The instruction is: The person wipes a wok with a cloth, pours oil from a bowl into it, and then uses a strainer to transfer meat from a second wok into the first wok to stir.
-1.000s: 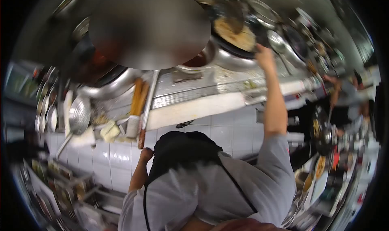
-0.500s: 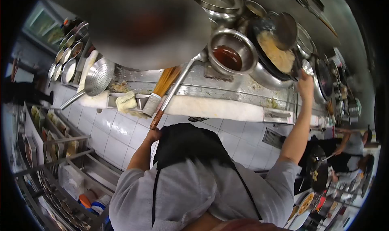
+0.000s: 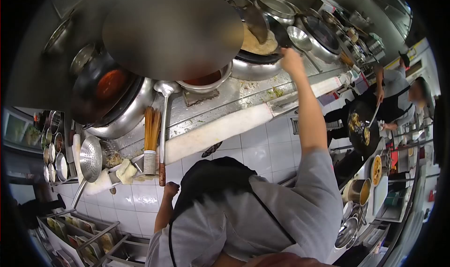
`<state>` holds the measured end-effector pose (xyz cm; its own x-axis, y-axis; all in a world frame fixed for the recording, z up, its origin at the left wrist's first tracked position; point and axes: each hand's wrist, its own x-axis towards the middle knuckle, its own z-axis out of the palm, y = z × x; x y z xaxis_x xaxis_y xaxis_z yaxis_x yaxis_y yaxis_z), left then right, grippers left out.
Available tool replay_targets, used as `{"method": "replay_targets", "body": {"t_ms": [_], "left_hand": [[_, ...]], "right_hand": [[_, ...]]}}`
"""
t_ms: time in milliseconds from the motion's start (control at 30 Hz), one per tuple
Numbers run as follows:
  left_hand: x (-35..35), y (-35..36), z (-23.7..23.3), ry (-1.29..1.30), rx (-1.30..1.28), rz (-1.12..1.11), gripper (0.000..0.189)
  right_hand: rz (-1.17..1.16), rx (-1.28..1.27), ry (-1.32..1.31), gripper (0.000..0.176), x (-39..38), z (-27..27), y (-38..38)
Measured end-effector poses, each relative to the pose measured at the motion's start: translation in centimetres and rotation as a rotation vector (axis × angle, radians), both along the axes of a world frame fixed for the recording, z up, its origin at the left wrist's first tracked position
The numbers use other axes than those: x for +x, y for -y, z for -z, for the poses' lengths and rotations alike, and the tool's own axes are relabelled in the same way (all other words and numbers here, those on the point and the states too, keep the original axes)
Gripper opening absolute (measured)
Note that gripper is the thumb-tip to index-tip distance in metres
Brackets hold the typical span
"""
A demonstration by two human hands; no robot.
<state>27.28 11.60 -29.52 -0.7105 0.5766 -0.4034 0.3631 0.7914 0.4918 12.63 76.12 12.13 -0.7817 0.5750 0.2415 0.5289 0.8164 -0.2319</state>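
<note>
My right hand (image 3: 292, 61) is closed at the near right rim of a black wok (image 3: 260, 58), gripping its edge or handle; the exact grip is hidden. Pale yellow food (image 3: 260, 43) lies in this wok, and a dark rounded shape (image 3: 256, 25) overlaps it. My left hand (image 3: 171, 188) is curled into a fist beside the wooden handle end of a metal ladle (image 3: 165, 90), slightly apart from it. That ladle rests across the stove front, its bowl by a steel bowl of red-brown liquid (image 3: 206, 82).
A bamboo brush (image 3: 151, 126), a cloth (image 3: 126, 171) and a perforated skimmer (image 3: 92, 158) line the stove's front edge. At left a wok with red sauce (image 3: 111, 84) sits on a burner. Another ladle (image 3: 300, 38) lies at right. A co-worker (image 3: 398, 96) handles a wok. A blur covers the top centre.
My left hand has come off the ladle handle, which it held before. The view has swung to the right, bringing the red-sauce wok into sight. My right hand stays at the wok.
</note>
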Motion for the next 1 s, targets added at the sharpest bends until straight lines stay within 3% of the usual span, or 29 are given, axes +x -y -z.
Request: {"method": "replay_targets", "body": {"t_ms": [33, 133, 200, 300, 333, 400, 500, 567, 600, 733, 800, 867, 900, 933, 967, 1000], "left_hand": [[0.1, 0.1, -0.4, 0.096, 0.088, -0.132, 0.018], [-0.7, -1.1, -1.8, 0.377, 0.455, -0.62, 0.022], [-0.4, -0.3, 1.9, 0.044, 0.625, -0.408, 0.021], [-1.8, 0.0, 3.6, 0.076, 0.472, -0.272, 0.017], [-1.0, -0.2, 3.5, 0.106, 0.451, -0.333, 0.017], [0.8, -2.7, -2.8, 0.277, 0.327, -0.641, 0.018], [0.6, 0.5, 3.4, -0.266, 0.042, 0.303, 0.018], [0.9, 0.8, 3.4, -0.1, 0.137, 0.004, 0.018], [1.0, 0.8, 3.2, -0.012, 0.185, -0.142, 0.018], [1.8, 0.3, 1.8, 0.127, 0.203, -0.469, 0.021], [2.3, 1.5, 3.0, 0.141, 0.044, -0.245, 0.015], [2.5, 1.2, 2.2, -0.019, 0.025, -0.127, 0.011], [2.2, 0.6, 1.5, -0.054, -0.17, -0.05, 0.012], [2.2, 0.5, 0.6, 0.104, -0.151, -0.211, 0.012], [2.0, -1.0, -3.4, 0.262, -0.129, -0.373, 0.012], [2.0, -0.4, -2.3, 0.141, -0.111, -0.272, 0.012]], "right_hand": [[0.03, -0.026, 0.108, 0.039, -1.3, 1.3, -0.4], [0.013, -0.086, -0.038, 0.04, -1.4, -2.7, 0.9], [-0.046, -0.004, -0.113, 0.04, 0.0, -3.3, 0.4], [-0.05, -0.023, -0.082, 0.038, 2.4, -4.0, 2.1], [-0.065, -0.046, -0.061, 0.037, 2.4, -2.5, 2.1], [-0.037, -0.063, 0.11, 0.033, 1.0, -1.4, 3.9], [-0.039, -0.081, -0.135, 0.035, -3.6, 2.5, 0.7], [-0.012, -0.278, -0.305, 0.036, -4.7, 2.7, -3.4], [-0.063, -0.202, -0.303, 0.043, -3.4, 1.4, -3.2], [0.033, -0.487, -0.312, 0.05, 1.3, -2.4, 0.5], [0.03, -0.553, -0.377, 0.053, 1.1, -0.5, -0.9], [0.069, -0.379, -0.344, 0.046, 0.3, 0.0, -2.3], [0.092, -0.292, -0.324, 0.043, 0.1, 0.4, -3.0], [0.09, -0.13, -0.257, 0.04, -0.1, 0.9, -3.6], [0.112, -0.207, -0.208, 0.035, 0.3, 0.5, -3.4], [0.131, -0.283, -0.158, 0.031, 0.7, 0.2, -3.1]]}}
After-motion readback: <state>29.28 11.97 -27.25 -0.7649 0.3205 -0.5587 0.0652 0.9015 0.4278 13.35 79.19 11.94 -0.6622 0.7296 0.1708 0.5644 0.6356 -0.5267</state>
